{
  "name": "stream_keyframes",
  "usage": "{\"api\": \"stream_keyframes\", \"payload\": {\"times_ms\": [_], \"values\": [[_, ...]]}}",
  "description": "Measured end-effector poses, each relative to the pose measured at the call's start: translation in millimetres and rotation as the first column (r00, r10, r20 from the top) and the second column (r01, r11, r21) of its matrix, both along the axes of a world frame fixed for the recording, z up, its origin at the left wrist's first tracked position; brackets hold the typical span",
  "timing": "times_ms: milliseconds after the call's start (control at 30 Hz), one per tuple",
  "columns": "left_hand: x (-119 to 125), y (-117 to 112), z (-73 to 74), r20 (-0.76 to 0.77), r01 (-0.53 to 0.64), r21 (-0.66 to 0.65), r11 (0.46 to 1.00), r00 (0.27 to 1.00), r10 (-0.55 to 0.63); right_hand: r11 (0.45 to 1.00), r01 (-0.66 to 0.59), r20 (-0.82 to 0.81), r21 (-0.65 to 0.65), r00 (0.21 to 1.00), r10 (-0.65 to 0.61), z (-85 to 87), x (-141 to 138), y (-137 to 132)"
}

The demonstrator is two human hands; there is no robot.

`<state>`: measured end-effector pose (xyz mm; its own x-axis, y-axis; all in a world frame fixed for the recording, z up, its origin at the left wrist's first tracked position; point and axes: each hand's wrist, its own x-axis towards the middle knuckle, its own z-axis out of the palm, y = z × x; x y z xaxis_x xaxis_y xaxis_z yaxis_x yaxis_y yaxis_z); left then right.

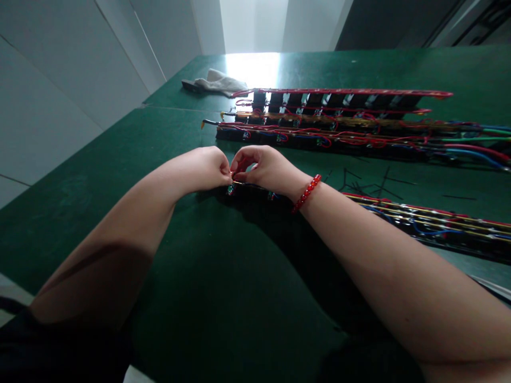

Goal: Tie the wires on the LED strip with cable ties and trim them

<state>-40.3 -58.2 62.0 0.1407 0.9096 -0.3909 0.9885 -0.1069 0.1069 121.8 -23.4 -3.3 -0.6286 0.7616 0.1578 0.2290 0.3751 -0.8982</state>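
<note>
My left hand [209,167] and my right hand [265,167] meet at the middle of a green table [120,175]. Both are closed in a pinch on the left end of a long black wired strip [431,223] that runs off to the right under my right forearm. Thin red, blue and yellow wires lie along this strip. Exactly what the fingertips pinch is too small to make out; it looks like a wire end. A red bead bracelet [306,192] circles my right wrist.
Further back lie two more long wired strips [339,135], with a row of black blocks [335,99] behind them. A crumpled white cloth [215,82] sits at the far left. Loose black ties [367,183] are scattered right of my hands. A wall stands to the left.
</note>
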Motion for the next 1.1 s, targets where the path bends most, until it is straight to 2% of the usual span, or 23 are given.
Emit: {"api": "stream_keyframes", "payload": {"times_ms": [333, 567, 867, 1100], "values": [[-2, -1, 0.9, 0.015, 0.007, -0.028, 1.0, 1.0, -0.006, 1.0, -0.01, -0.026, 0.014, 1.0, 0.01, -0.6, 1, 0], [0, -4, 0.8, 0.036, -0.036, -0.005, 0.999, 0.999, 0.036, 1.0, -0.023, -0.039, -0.007, 0.999, 0.022, -0.8, 0, 0], [3, -9, 8.1, 0.042, -0.082, 0.091, 0.992, 0.996, 0.078, 1.0, 0.019, -0.019, -0.016, 1.0, -0.019, 3.2, 2, -4], [5, -11, 9.4, 0.035, -0.047, 0.128, 0.991, 0.998, 0.043, 0.997, 0.028, -0.039, -0.071, 0.999, -0.031, 2.0, 0, -3]]}}
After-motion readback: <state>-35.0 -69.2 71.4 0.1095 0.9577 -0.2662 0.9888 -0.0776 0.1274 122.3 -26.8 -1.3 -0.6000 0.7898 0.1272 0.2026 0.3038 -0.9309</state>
